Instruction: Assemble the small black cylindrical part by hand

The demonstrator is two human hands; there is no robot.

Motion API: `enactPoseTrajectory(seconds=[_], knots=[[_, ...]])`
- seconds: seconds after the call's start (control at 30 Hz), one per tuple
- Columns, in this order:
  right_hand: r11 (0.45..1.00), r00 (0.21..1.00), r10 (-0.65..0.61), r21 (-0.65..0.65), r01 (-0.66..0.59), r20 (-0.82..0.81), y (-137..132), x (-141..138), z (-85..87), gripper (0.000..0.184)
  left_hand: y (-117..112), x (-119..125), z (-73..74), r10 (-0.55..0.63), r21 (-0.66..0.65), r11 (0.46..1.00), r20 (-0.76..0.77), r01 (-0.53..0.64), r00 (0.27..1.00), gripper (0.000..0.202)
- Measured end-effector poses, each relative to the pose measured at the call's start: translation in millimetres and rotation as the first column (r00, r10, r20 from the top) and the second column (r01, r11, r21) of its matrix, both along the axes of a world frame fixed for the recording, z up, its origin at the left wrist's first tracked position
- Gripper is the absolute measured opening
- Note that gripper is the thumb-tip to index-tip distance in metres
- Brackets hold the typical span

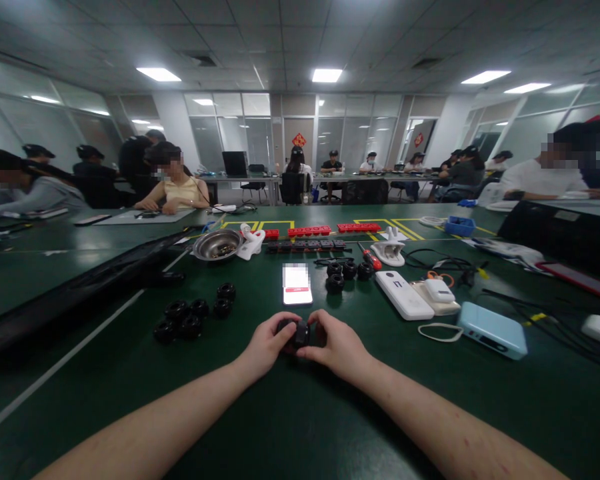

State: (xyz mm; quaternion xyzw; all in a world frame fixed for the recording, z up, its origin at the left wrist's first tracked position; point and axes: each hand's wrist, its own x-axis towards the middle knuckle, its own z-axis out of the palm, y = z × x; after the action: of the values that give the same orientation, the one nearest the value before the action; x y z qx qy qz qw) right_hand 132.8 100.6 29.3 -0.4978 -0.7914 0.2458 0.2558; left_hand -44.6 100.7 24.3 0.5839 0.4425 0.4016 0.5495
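Your left grip (267, 342) and right grip (341, 342) are bare human hands with slender fingers (313, 353). Your left forearm (180, 408) and right forearm (420, 408) are bare too, broad at the near end, tapering toward the far; small spots (467, 442) dot the right one.

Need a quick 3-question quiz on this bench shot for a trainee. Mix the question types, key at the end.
1. What does the person's left hand grip?
2. True or false: the phone lies on the table with its screen lit.
3. Which of these is nearest the metal bowl?
A) the phone
B) the white stand with the upright prongs just right of it
C) the light-blue box

Key:
1. A black part.
2. True.
3. B.
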Motion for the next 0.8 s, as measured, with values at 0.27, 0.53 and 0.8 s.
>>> enactPoseTrajectory(seconds=[0.27, 0.53, 0.8], knots=[[0.997, 0.997, 0.069, -0.034, -0.069, 0.016, 2.5, -0.1, 0.0, 0.035, -2.5, 1.8, -1.3, -0.010, 0.014, 1.000, 0.021, 0.010, 1.000, 0.046], [1.000, 1.000, -0.014, -0.001, 0.014, 0.012, -1.4, -2.9, 0.1, 0.043, 1.4, 1.0, -2.2, -0.008, -0.013, 1.000, -0.013, 0.008, 1.000, 0.042], [0.999, 1.000, 0.025, -0.026, -0.024, 0.010, -0.7, -0.4, 0.7, 0.039, -3.0, 4.2, 1.3, -0.011, -0.018, 1.000, 0.019, 0.012, 1.000, 0.044]])
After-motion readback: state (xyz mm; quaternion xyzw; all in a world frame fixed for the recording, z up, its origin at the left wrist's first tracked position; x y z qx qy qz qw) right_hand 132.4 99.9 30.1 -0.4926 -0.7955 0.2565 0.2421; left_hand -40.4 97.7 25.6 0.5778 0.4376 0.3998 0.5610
